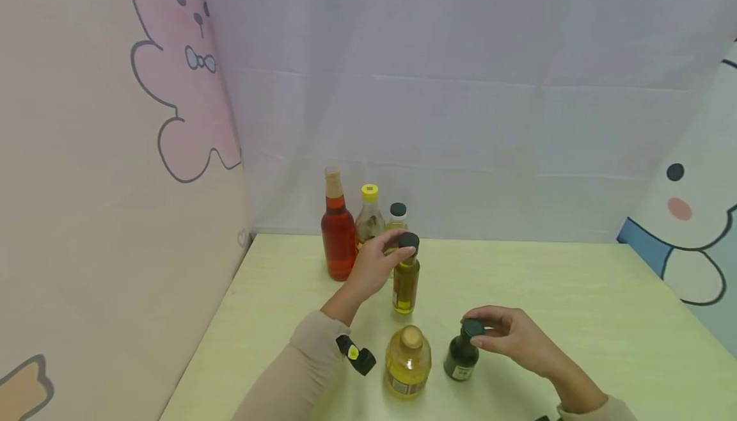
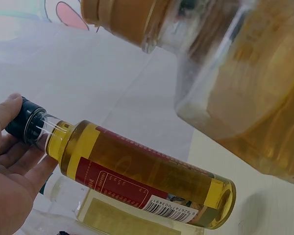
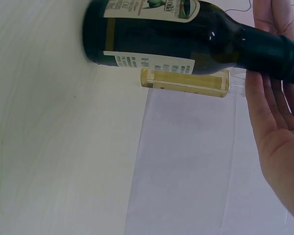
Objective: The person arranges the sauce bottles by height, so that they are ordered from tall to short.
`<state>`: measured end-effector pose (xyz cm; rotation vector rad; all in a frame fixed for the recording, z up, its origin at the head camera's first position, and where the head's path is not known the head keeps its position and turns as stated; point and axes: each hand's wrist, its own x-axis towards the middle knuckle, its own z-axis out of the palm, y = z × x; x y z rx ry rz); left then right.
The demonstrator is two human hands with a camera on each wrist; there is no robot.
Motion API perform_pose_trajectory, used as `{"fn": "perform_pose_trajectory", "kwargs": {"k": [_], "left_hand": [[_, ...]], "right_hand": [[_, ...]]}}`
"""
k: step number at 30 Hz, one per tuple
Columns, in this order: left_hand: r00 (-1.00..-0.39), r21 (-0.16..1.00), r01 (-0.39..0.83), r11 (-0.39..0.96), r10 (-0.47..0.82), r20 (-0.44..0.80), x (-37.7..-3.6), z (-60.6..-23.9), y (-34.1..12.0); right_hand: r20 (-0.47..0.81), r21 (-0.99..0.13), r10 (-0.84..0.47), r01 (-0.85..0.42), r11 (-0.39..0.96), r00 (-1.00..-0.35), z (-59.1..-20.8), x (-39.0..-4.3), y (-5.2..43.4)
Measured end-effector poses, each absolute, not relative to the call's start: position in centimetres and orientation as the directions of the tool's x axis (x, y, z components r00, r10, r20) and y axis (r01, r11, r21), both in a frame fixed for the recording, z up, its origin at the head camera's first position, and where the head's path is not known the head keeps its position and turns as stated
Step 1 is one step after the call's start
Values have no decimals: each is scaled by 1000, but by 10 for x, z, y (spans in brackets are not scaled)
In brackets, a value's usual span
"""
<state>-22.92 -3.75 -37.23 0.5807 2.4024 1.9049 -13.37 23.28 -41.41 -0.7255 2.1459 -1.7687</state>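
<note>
My left hand [image 1: 404, 248] pinches the black cap [image 2: 25, 120] of a slim yellow oil bottle [image 1: 405, 285] with a red label [image 2: 137, 180], standing mid-table. Thumb and fingers of my left hand [image 2: 12, 136] close around that cap. My right hand [image 1: 481, 335] grips the dark cap [image 1: 473, 327] of a small dark green bottle [image 1: 461, 358], which stands nearer me on the right. In the right wrist view my right hand [image 3: 270, 55] holds the neck of the green bottle [image 3: 186, 36].
A round yellow oil bottle [image 1: 407, 362] with a tan cap stands beside the green one. A red bottle [image 1: 338, 237], a yellow-capped bottle [image 1: 369, 215] and a black-capped bottle [image 1: 397, 212] line the back of the pale green table [image 1: 576, 293]. Cloth walls enclose the table.
</note>
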Motion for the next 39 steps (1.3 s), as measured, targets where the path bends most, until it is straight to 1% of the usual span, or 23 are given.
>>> {"fn": "perform_pose_trajectory", "kwargs": {"k": [8, 16, 24, 29, 39], "left_hand": [[-931, 942, 276, 192, 297, 212, -241, -375, -32], [-937, 937, 272, 221, 283, 205, -253, -375, -25], [-931, 919, 299, 258, 292, 221, -261, -374, -15], [-926, 917, 307, 256, 303, 225, -266, -375, -10], [-938, 913, 275, 302, 293, 186, -280, -377, 0]], "right_hand": [[111, -971, -526, -206, 125, -843, -415, -134, 233], [82, -978, -529, -169, 120, -845, -414, -134, 233], [87, -975, -522, -180, 129, -848, -413, -133, 232], [77, -976, -517, -170, 136, -852, -413, -133, 232], [85, -974, -515, -179, 136, -853, -413, -133, 232]]}}
